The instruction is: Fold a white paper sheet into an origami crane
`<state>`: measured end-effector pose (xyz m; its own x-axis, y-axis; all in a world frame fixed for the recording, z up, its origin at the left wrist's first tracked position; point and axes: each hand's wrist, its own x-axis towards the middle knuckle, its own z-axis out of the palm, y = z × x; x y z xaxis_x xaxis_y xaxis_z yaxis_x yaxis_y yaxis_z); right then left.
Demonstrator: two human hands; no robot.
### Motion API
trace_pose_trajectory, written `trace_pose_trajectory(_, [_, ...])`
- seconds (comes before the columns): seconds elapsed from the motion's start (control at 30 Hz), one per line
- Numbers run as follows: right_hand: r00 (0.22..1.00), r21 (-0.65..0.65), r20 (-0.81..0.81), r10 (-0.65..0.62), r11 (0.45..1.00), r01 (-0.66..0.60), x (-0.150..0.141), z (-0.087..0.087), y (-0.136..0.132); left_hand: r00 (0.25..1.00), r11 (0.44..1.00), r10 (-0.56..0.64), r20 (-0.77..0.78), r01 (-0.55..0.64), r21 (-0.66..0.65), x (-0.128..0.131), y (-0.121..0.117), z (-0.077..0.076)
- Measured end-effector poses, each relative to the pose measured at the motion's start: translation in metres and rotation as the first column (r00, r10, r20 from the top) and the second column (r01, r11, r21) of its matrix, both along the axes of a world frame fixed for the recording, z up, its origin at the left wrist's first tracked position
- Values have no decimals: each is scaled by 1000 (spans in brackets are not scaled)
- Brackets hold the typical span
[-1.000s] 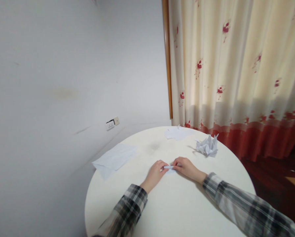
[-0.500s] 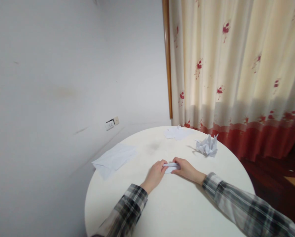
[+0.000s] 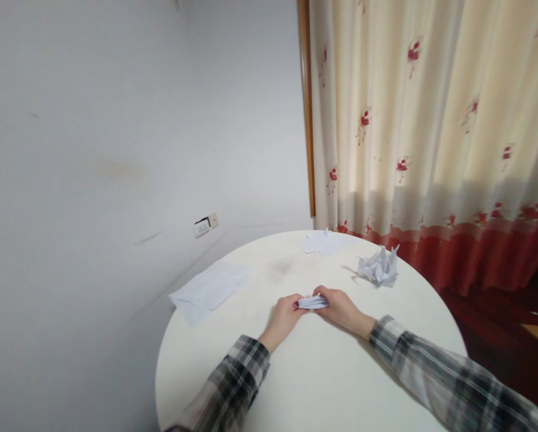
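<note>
A small folded white paper (image 3: 313,302) is held between my two hands, a little above or on the middle of the table. My left hand (image 3: 286,318) pinches its left end with thumb and fingers. At the right end, my right hand (image 3: 341,308) grips it the same way. Several layers of the paper show along the side toward me. Its ends are hidden by my fingers.
The round white table (image 3: 314,372) carries white paper sheets (image 3: 215,285) at left, more flat paper (image 3: 325,242) at the far edge, and a cluster of folded paper pieces (image 3: 379,268) at right. A wall with a socket (image 3: 201,227) and a flowered curtain (image 3: 386,150) stand behind.
The right hand has shifted its hold on the paper. The folded paper has turned between the hands, its flat face giving way to its layered edge.
</note>
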<state>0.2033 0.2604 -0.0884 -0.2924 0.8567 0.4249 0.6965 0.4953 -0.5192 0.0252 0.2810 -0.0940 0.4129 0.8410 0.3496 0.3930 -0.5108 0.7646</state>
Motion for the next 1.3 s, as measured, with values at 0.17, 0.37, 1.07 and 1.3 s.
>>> trace_pose_trajectory(0.17, [984,-31,-179,-9,1000,4,7,-6,8,986,986,144,79,-137,-96,0,9,-8])
trace_pose_trajectory(0.37, [903,-201,-430,-11,976,-84,8,-20,20,912,944,225,343,-117,-308,-5,12,-3])
trace_pose_trajectory(1.07, [604,-286,-795,-53,912,-296,-14,10,6,777,782,47,628,362,-507,12,-13,24])
trace_pose_trajectory(1.3, [564,-282,-822,-82,918,-278,-8,7,5,780,774,80,620,344,-532,13,-14,22])
